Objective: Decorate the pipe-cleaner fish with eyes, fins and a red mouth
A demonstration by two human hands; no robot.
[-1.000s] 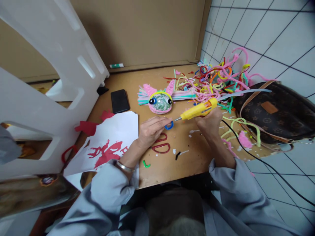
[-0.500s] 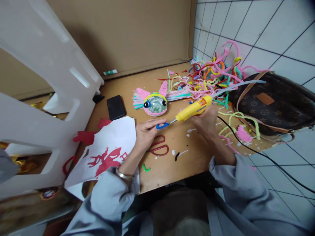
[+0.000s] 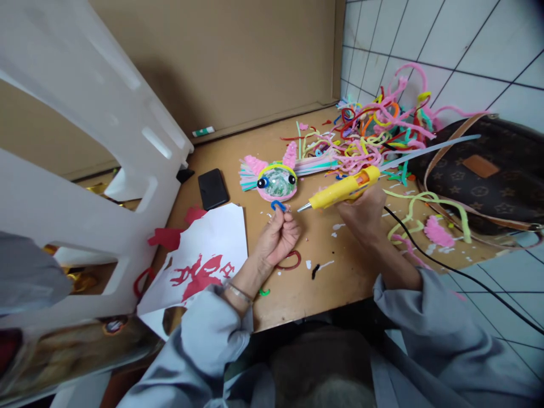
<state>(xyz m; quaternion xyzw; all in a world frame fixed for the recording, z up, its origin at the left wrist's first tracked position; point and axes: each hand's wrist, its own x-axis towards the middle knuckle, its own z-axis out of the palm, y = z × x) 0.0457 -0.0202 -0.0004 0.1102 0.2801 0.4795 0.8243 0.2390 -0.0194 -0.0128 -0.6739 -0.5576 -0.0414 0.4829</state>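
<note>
1. Head view, centre of the frame: the left hand (image 3: 278,238) was raised just below the craft face (image 3: 277,182), its fingers (image 3: 276,218) pinched shut on a small blue loop (image 3: 278,205). The loop sat at the lower edge of the face, touching or just short of it; which could not be told.
2. Right of centre: the right hand (image 3: 361,212) was wrapped closed around the handle of a yellow glue gun (image 3: 344,190). The gun lay tilted, its metal tip pointing toward the lower left, near the loop but apart from it. A black cord (image 3: 459,275) ran from the hand toward the lower right edge of the frame.
3. The face was round, pink-rimmed, with two dark eyes, pink ears and a fan of coloured strips on each side. It lay flat on the brown desk (image 3: 297,283).
4. Under the left hand a red loop (image 3: 291,260) lay on the desk, partly hidden by the palm.
5. Left of centre: a black phone (image 3: 213,188) lay just above a white sheet (image 3: 208,249) with red blotches.
6. Upper right: a heap of coloured pipe cleaners (image 3: 374,133) lay against the tiled wall, with a brown bag (image 3: 488,175) beside it at the right edge.
7. Upper left: a white plastic frame (image 3: 85,153) filled that side.
</note>
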